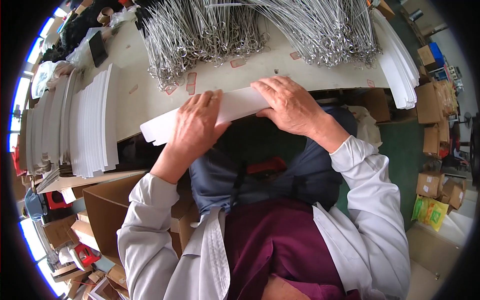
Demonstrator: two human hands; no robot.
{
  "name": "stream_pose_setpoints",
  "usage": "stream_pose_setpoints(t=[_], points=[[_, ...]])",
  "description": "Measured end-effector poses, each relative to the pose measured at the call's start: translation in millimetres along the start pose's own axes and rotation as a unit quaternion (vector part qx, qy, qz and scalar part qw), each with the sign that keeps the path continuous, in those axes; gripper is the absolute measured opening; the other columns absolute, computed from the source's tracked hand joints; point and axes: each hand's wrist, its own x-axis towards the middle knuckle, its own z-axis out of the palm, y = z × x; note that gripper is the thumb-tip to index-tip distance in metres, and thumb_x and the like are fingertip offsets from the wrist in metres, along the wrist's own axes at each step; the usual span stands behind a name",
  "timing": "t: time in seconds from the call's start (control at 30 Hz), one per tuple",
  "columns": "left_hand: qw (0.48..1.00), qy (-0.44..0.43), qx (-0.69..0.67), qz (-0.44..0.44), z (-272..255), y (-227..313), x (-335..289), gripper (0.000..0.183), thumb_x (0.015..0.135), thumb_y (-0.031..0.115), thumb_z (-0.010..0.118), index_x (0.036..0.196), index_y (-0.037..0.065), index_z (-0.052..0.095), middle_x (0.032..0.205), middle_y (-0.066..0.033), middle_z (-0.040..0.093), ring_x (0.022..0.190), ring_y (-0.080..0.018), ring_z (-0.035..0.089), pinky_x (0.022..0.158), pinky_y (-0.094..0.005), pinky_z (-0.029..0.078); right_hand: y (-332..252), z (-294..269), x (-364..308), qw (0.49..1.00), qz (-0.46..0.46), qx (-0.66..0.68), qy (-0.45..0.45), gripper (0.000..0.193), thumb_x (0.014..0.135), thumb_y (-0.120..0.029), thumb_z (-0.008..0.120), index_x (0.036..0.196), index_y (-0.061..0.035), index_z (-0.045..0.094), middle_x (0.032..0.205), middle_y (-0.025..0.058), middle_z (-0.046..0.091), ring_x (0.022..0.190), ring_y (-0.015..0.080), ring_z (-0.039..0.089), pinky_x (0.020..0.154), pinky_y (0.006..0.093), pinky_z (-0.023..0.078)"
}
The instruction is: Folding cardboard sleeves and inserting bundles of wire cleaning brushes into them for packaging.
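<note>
Between both hands, at the table's near edge, lies a long white folded card strip with a notched left end. My left hand is closed over the strip's left part, fingers on top and thumb toward me. My right hand grips its right end, thumb below and fingers along the far edge. Beyond them on the table lie big bundles of thin metal skewers with ring ends pointing toward me. The underside of the strip is hidden.
Rows of white card strips stand at the table's left; another stack lies at its right edge. An open cardboard box sits below left. Cardboard boxes are piled on the right. A dark phone-like object is at the back left.
</note>
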Motion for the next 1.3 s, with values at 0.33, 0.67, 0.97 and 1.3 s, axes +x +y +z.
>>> stream_pose_setpoints(t=[0.33, 0.67, 0.97, 1.3], points=[[0.999, -0.022, -0.028, -0.019, 1.2, -5.4, -6.0, 0.068, 0.077, 0.024, 0.084, 0.132, -0.003, 0.056, 0.125, -0.0203, 0.064, 0.113, -0.0388, 0.063, 0.096, -0.0470, 0.051, -8.0, 21.2, 15.1, 0.999, -0.038, -0.002, 0.008, 0.055, 0.082, -0.024, 0.079, 0.126, 0.0041, 0.060, 0.118, 0.0166, 0.065, 0.111, 0.0328, 0.062, 0.100, 0.0427, 0.049], [0.998, 0.027, 0.043, -0.027, -9.4, -40.6, 2.3, 0.062, 0.082, 0.028, 0.080, 0.130, -0.004, 0.057, 0.128, -0.0220, 0.064, 0.116, -0.0397, 0.061, 0.099, -0.0465, 0.049, 18.1, 25.6, 34.1, 0.999, -0.005, 0.007, 0.035, 0.052, 0.086, -0.026, 0.076, 0.131, -0.0026, 0.064, 0.128, 0.0117, 0.066, 0.117, 0.0297, 0.061, 0.102, 0.0409, 0.048], [0.994, 0.090, 0.037, -0.055, 18.9, -47.1, 7.2, 0.054, 0.086, 0.031, 0.075, 0.126, -0.003, 0.061, 0.124, -0.0228, 0.066, 0.115, -0.0401, 0.062, 0.098, -0.0465, 0.050, 27.8, 42.5, 36.9, 0.998, 0.019, 0.035, 0.054, 0.053, 0.087, -0.019, 0.076, 0.137, -0.0080, 0.061, 0.132, 0.0102, 0.064, 0.121, 0.0328, 0.057, 0.106, 0.0423, 0.046], [0.989, 0.120, 0.064, -0.061, 36.1, -26.1, -8.5, 0.064, 0.088, 0.037, 0.074, 0.133, -0.005, 0.058, 0.137, -0.0236, 0.059, 0.130, -0.0403, 0.053, 0.112, -0.0495, 0.039, 2.5, 39.9, 15.6, 0.999, 0.016, -0.009, 0.028, 0.065, 0.087, -0.025, 0.071, 0.143, 0.0005, 0.051, 0.140, 0.0202, 0.055, 0.135, 0.0355, 0.046, 0.118, 0.0461, 0.034]])
